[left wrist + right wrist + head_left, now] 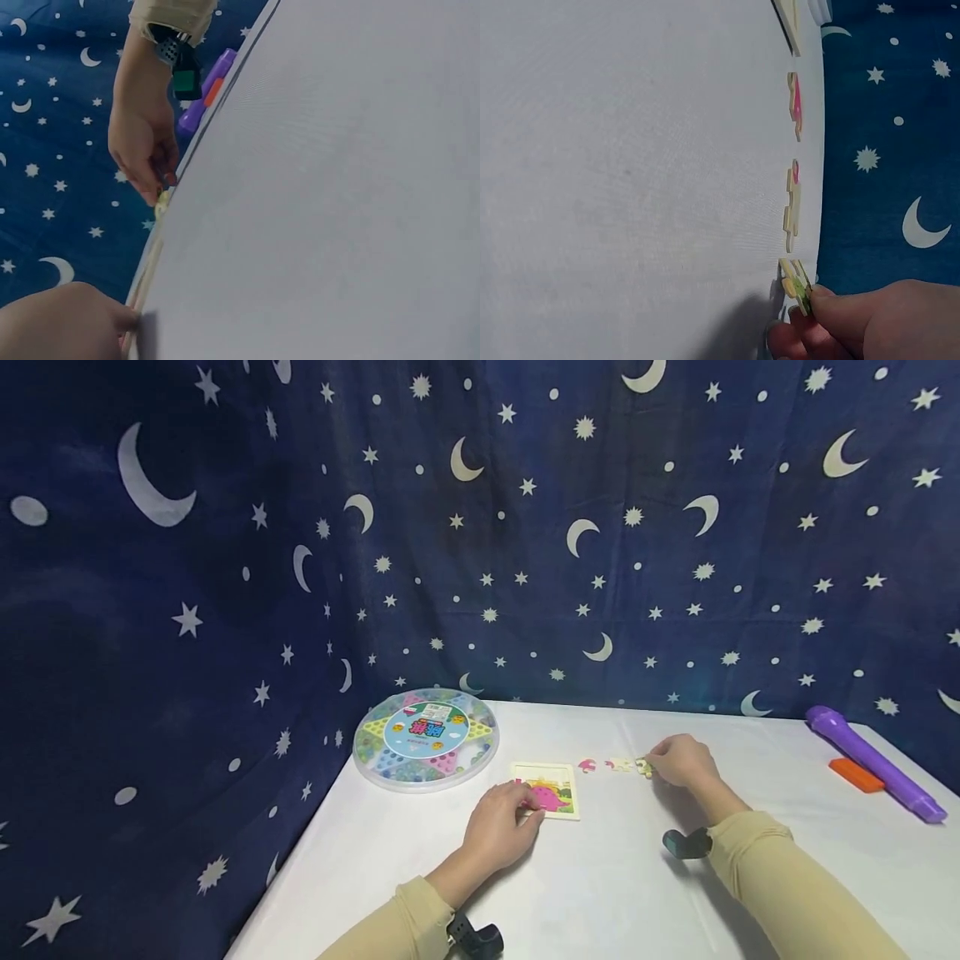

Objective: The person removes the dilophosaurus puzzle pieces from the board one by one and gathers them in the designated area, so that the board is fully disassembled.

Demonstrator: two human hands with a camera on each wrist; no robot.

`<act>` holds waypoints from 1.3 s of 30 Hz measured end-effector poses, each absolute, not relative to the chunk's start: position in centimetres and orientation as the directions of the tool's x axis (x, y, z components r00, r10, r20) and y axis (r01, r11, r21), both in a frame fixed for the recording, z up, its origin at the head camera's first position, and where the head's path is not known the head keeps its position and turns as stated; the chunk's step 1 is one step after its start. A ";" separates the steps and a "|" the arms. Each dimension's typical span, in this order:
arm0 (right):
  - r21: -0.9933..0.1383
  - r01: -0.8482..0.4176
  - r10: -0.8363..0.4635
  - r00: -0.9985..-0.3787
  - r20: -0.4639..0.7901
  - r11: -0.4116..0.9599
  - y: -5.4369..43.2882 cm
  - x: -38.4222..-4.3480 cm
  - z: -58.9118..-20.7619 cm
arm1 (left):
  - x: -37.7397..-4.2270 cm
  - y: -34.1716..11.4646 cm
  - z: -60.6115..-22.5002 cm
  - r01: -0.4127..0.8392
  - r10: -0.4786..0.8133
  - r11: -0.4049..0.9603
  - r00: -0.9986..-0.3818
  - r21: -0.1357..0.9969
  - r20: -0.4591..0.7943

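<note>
A small square jigsaw tray (576, 802) with a pink picture partly filled in lies on the white table. My left hand (498, 827) rests on the tray's near left corner, fingers bent loosely over it, covering part of the picture. Off to the right, my right hand (684, 762) pinches a yellow-green jigsaw piece (799, 289) between thumb and fingers. In the right wrist view this piece is tilted, its lower end between the fingertips. Between the tray and that hand lie a pink jigsaw piece (587, 765) and a pale cream jigsaw piece (619, 765) with a pink patch.
A round clear case (360, 770) with a star-patterned board and colourful beads stands at the back left. On the right lie a purple tube (873, 764) and an orange block (857, 775). Dark blue curtain (525, 543) with moons and stars borders the table behind and left.
</note>
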State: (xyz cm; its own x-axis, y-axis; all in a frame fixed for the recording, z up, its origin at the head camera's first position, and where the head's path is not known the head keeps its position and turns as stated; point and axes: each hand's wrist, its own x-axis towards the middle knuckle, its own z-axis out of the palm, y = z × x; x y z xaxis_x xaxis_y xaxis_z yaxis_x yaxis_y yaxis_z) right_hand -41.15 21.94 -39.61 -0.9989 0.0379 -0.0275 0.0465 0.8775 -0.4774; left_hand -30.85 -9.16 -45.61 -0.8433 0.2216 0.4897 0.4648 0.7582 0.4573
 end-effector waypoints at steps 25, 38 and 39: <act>-0.485 -0.138 -0.114 -0.990 0.078 0.864 15.9 -40.7 -38.2 | -29.2 -10.3 -44.2 0.554 0.386 0.825 -0.696 0.110 0.606; -0.481 -0.354 -0.370 -0.927 0.064 0.802 8.6 -39.0 -38.0 | -29.0 -9.3 -45.7 0.487 0.361 0.868 -0.751 0.095 0.553; -0.484 -0.358 -0.383 -0.922 0.050 0.798 8.3 -38.9 -38.2 | -29.0 -9.2 -45.8 0.481 0.360 0.872 -0.756 0.091 0.547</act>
State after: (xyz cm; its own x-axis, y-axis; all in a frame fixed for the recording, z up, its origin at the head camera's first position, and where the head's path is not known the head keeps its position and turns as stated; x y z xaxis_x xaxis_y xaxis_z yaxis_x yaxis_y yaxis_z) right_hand -38.87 8.34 -38.22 -0.9223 -0.3833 0.0495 -0.3578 0.7984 -0.4842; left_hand -28.97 -9.25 -45.76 -0.7557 0.3602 0.5470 0.4815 0.8717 0.0910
